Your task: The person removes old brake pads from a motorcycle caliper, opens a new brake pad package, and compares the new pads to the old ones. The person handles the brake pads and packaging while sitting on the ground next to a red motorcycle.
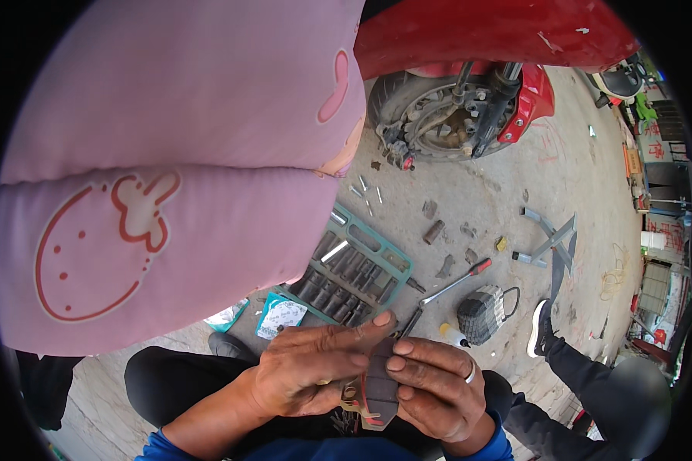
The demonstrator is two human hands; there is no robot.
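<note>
My left hand and my right hand both grip a dark brake pad with reddish edges, low in the middle of the view. A gold-coloured metal clip sits at its left side, partly under my fingers. My right thumb and fingers lie on the pad, and a ring shows on one finger. A thin dark metal rod sticks up behind the pad; what it belongs to is hidden. Just beyond my hands lie an open teal socket case, a screwdriver-like tool with red handle and a small bottle.
Pink strawberry-patterned fabric fills the upper left. A red scooter's front wheel stands ahead. A metal stand, a woven black-white bag and scattered parts lie on the concrete. Another person's outstretched leg is at right.
</note>
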